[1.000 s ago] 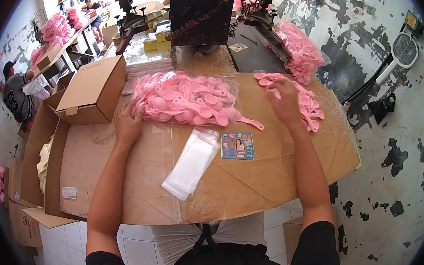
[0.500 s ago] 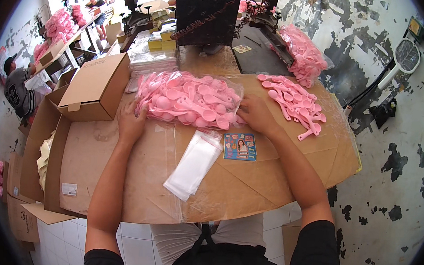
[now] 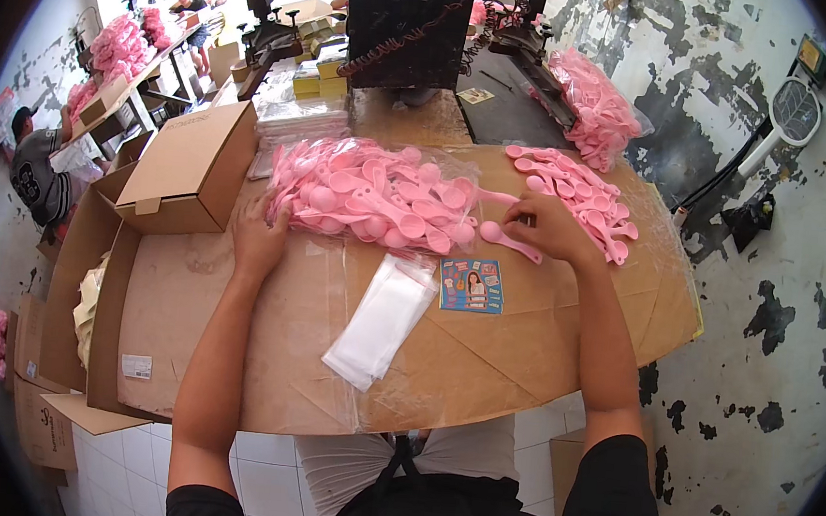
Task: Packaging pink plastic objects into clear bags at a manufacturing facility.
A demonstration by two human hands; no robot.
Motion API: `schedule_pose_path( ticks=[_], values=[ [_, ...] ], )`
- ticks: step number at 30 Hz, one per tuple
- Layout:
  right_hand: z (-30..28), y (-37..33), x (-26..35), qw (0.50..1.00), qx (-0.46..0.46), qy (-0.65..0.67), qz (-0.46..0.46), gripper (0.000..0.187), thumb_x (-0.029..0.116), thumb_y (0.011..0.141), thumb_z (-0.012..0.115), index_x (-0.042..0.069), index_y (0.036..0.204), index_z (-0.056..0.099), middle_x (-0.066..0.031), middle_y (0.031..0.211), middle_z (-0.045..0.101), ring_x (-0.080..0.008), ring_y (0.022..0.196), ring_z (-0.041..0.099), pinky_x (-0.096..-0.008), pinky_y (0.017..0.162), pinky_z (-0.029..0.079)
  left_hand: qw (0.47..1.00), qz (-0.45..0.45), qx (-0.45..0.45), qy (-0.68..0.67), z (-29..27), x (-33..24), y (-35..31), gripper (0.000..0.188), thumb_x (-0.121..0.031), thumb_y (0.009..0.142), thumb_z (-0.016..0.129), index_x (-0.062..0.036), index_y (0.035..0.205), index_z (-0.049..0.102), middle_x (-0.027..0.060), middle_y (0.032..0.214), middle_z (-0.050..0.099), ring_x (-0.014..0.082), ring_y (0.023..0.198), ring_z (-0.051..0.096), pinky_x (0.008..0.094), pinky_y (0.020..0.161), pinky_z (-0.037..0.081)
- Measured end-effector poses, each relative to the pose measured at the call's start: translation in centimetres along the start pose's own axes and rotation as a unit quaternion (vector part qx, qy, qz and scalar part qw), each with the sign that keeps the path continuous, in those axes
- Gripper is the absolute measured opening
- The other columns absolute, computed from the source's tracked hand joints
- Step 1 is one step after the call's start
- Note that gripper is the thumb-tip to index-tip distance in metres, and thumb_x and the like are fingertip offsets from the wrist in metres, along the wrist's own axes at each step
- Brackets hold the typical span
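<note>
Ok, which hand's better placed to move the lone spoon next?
Likely the right hand: it's by the lone spoon; the left hand is at the left end of the spoon bag.

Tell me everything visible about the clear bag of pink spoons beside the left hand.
The clear bag looks like thin, shiny, wrinkled plastic. It lies on the brown cardboard, bulging with jumbled pink spoons, some bowls rounded side up. The left hand rests against its left end. A pink handle shows at its right edge, near the right hand; whether that end is open is unclear.
</note>
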State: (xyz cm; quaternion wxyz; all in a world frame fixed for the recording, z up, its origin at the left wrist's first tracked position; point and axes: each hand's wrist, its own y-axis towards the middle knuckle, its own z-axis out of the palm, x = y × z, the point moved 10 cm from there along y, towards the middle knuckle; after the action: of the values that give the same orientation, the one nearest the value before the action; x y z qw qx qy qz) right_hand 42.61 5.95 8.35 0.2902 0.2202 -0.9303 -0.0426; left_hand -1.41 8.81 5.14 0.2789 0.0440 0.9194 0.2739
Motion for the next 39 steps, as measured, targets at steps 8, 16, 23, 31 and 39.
schedule_pose_path(
  ticks=[8, 16, 23, 31, 39],
  values=[
    [-5.2, -1.7, -3.8, 0.99, -0.124, 0.032, 0.06, 0.01, 0.009, 0.085, 0.074, 0.001, 0.09, 0.072, -0.0072, 0.085, 0.066, -0.0162, 0.083, 0.064, -0.0329, 0.071, 0.049, 1.0, 0.007, -0.01, 0.009, -0.5, -0.4, -0.1, 0.044, -0.034, 0.095, 0.063, -0.0038, 0.126, 0.067, 0.02, 0.122, 0.066, 0.0377, 0.116, 0.06, 0.0449, 0.103, 0.044],
    [-4.0, -2.3, 0.0, 0.978, -0.106, -0.181, 0.004, 0.022, 0.017, 0.08, 0.081, 0.005, 0.096, 0.072, -0.0069, 0.096, 0.059, -0.0177, 0.089, 0.06, -0.0318, 0.078, 0.049, 1.0, 0.001, 0.0, 0.008, -0.3, -0.7, 0.0, 0.045, -0.034, 0.095, 0.063, -0.0017, 0.127, 0.066, 0.0203, 0.123, 0.066, 0.0376, 0.118, 0.059, 0.0445, 0.104, 0.043],
    [0.7, -0.1, -3.9, 1.0, -0.002, -0.019, 0.003, 0.015, 0.006, 0.083, 0.075, 0.005, 0.098, 0.073, -0.0089, 0.095, 0.061, -0.0236, 0.09, 0.062, -0.0359, 0.078, 0.05, 1.0, -0.009, 0.005, -0.017, 0.2, 0.3, 0.0, 0.045, -0.034, 0.096, 0.063, -0.0019, 0.127, 0.066, 0.0195, 0.124, 0.065, 0.0374, 0.118, 0.059, 0.0444, 0.104, 0.043],
    [3.2, 2.2, 2.6, 0.971, -0.196, -0.077, -0.112, 0.021, 0.013, 0.086, 0.067, 0.002, 0.104, 0.066, -0.0165, 0.108, 0.063, -0.0347, 0.102, 0.059, -0.0448, 0.093, 0.046, 1.0, -0.006, 0.001, -0.012, -0.1, 0.1, 0.0, 0.044, -0.034, 0.096, 0.063, -0.0026, 0.126, 0.067, 0.02, 0.123, 0.066, 0.0368, 0.117, 0.06, 0.0441, 0.103, 0.045],
    [4.5, 3.7, 0.4, 0.993, -0.079, -0.084, -0.027, 0.037, 0.019, 0.085, 0.071, 0.002, 0.117, 0.066, -0.0167, 0.115, 0.062, -0.0363, 0.111, 0.057, -0.0437, 0.1, 0.044, 1.0, -0.005, -0.001, -0.006, -0.1, 0.0, 0.1, 0.044, -0.034, 0.095, 0.063, -0.0021, 0.125, 0.068, 0.0205, 0.124, 0.066, 0.0375, 0.117, 0.06, 0.0443, 0.103, 0.044]
  ],
)
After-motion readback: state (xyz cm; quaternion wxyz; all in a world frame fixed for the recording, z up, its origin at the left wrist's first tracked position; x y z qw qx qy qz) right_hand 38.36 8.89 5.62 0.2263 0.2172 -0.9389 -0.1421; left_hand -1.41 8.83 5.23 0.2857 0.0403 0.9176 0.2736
